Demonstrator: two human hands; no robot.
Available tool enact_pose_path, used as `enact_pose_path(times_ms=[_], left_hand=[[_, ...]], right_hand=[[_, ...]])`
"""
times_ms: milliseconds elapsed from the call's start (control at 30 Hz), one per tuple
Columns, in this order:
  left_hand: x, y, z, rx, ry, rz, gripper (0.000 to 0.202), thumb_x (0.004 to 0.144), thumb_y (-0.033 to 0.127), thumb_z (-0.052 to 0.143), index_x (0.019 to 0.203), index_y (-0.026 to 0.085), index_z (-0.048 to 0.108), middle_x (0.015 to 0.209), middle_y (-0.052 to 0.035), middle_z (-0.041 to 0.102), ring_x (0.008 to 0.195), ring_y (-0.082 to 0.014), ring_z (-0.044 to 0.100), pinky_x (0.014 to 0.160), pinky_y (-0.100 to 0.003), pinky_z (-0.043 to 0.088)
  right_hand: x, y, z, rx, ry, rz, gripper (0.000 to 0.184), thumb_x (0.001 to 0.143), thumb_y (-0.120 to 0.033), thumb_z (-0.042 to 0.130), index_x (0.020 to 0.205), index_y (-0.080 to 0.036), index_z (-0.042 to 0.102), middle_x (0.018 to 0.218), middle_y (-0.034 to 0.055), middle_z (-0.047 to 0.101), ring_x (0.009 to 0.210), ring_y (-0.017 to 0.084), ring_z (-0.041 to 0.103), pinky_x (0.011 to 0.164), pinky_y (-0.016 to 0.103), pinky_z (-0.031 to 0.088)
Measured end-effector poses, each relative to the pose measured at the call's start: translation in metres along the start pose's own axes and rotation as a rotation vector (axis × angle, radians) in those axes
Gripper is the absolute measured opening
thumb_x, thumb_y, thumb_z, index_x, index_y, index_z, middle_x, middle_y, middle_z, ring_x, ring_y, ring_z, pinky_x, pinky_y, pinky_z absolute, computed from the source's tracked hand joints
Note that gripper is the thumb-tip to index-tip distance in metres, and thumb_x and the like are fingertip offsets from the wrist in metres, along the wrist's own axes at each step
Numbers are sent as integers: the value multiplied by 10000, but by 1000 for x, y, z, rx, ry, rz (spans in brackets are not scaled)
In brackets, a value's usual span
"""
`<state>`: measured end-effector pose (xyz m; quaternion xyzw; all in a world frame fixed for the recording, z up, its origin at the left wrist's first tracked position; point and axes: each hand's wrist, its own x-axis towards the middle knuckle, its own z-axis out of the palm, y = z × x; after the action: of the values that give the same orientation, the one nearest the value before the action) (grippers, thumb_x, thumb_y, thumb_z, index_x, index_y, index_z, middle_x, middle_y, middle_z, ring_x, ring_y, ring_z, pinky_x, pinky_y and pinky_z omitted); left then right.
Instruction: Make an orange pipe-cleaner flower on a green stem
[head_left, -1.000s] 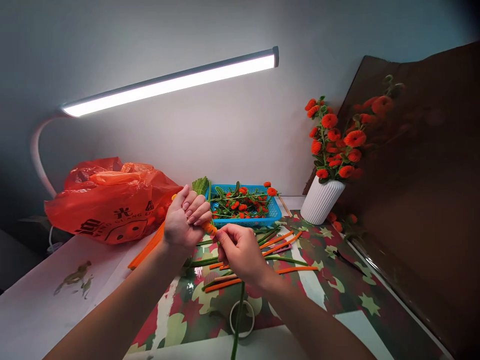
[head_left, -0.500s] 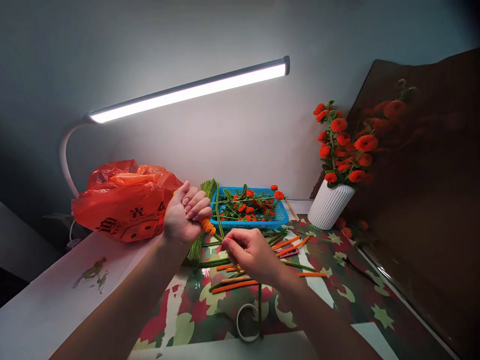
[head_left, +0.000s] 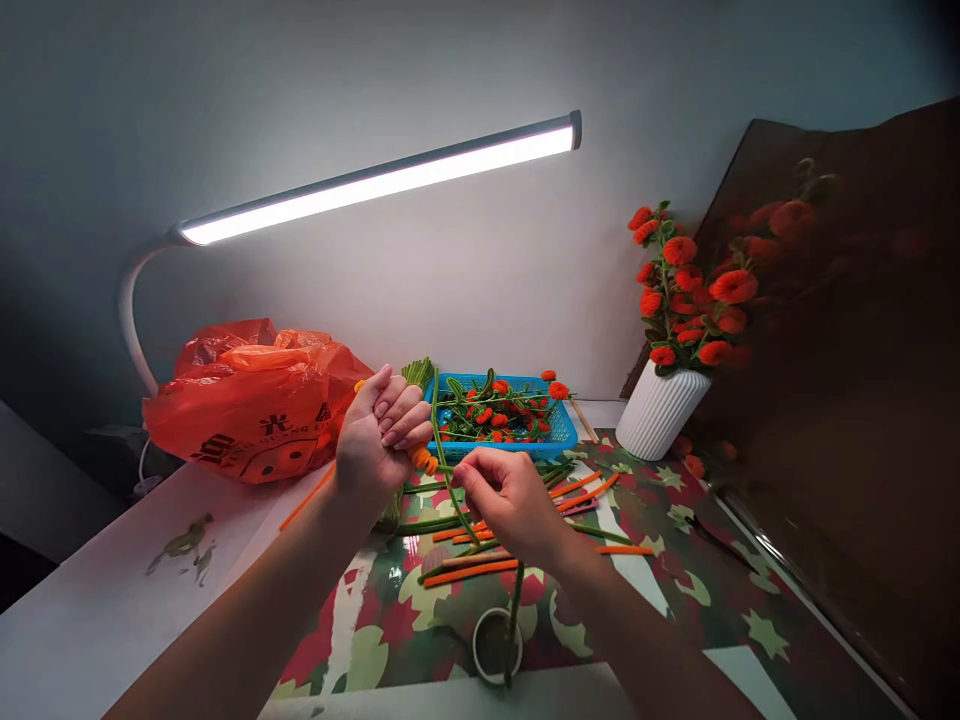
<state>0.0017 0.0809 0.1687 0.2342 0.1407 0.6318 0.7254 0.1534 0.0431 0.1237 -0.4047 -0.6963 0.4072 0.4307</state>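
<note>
My left hand [head_left: 379,440] is raised over the table with its fingers curled around a small orange pipe-cleaner coil [head_left: 422,458]. Just to its right, my right hand [head_left: 502,500] pinches a long green pipe cleaner [head_left: 444,450] that runs up past the coil and down under my palm toward the table edge. The two hands are almost touching. Below them loose orange and green pipe-cleaner pieces [head_left: 480,568] lie on a patterned mat [head_left: 675,560].
A blue basket [head_left: 559,428] of orange flowers on green stems stands behind the hands. An orange plastic bag [head_left: 247,410] lies at the left, a white ribbed vase [head_left: 660,410] of orange flowers at the right. A lit bar lamp [head_left: 375,180] hangs overhead. A tape roll [head_left: 480,650] sits near the front edge.
The view shifted so everything sits further right. My right hand has moved a little up and toward the left hand, bringing the green pipe cleaner closer to the orange coil.
</note>
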Motion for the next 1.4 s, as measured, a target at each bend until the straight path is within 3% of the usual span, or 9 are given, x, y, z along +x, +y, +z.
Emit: enact_pose_path(times_ms=[100, 300, 1000, 1167, 1300, 1400], left_hand=[[-1, -1, 1, 13, 3, 1, 484, 944, 243, 391, 509, 190, 186, 384, 83, 203, 278, -32, 217, 292, -158, 160], [-1, -3, 1, 46, 22, 96, 493, 923, 238, 437, 506, 189, 177, 378, 85, 202, 275, -33, 225, 295, -162, 174], [-2, -11, -2, 50, -15, 65, 495, 937, 233, 394, 477, 187, 214, 363, 75, 215, 272, -39, 205, 284, -166, 152], [-2, -11, -2, 18, -13, 93, 465, 910, 298, 491, 504, 179, 298, 395, 79, 280, 300, -32, 276, 308, -150, 238], [-4, -22, 2, -13, -9, 6, 346, 874, 365, 577, 625, 169, 438, 473, 77, 392, 381, -36, 406, 379, -133, 355], [-5, -31, 0, 9, -40, -76, 357, 918, 307, 519, 608, 167, 412, 444, 86, 339, 340, -32, 348, 346, -130, 308]], right_hand=[[0, 0, -1, 6, 18, 10, 269, 874, -311, 483, 652, -166, 530, 517, -35, 492, 461, 75, 400, 452, 196, 301], [-2, 4, 6, 74, -118, 36, 211, 870, -303, 507, 711, -171, 548, 517, -37, 525, 437, 74, 453, 437, 179, 333], [-3, 7, 16, 123, 35, 81, 249, 876, -290, 488, 653, -179, 500, 435, -53, 486, 371, 62, 399, 398, 173, 298], [-4, 4, 17, 152, 0, 62, 245, 871, -295, 500, 661, -172, 519, 444, -50, 491, 385, 63, 417, 412, 172, 314], [-2, 3, 15, 191, 66, 40, 258, 882, -328, 495, 674, -175, 511, 441, -57, 477, 383, 64, 408, 412, 175, 309], [-1, 5, 15, 207, 65, 53, 280, 896, -362, 475, 686, -179, 504, 431, -63, 461, 371, 67, 391, 404, 181, 290]])
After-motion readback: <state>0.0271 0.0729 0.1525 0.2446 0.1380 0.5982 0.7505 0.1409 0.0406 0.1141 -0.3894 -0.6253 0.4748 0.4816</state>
